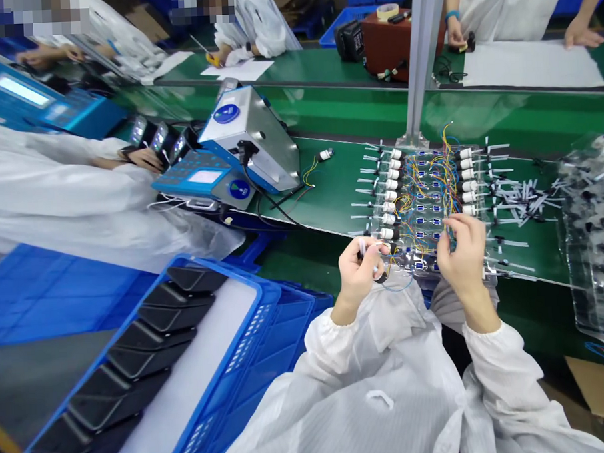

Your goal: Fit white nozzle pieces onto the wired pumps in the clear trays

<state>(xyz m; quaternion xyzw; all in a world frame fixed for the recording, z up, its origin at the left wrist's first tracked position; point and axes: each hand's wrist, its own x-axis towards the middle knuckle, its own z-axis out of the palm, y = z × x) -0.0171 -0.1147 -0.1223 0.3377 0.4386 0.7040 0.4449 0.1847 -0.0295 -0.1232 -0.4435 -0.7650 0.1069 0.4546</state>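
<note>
My left hand is closed around a small wired part with a white body and a black end; the fingers cover most of it. A blue wire loops from there across the near edge of a clear plastic tray. Over the tray's right half is my right hand, thumb and fingertips drawn together near the wires; what they pinch, if anything, is too small to make out. Two columns of white cylindrical parts with black ends lie in the tray. Yellow, blue and red wires run to small dark blue pieces between them.
White strips lie loose right of the tray, beside another filled clear tray. A metal-and-blue instrument and a single wired part are to the left. A blue crate holds black housings. Co-workers' hands are nearby.
</note>
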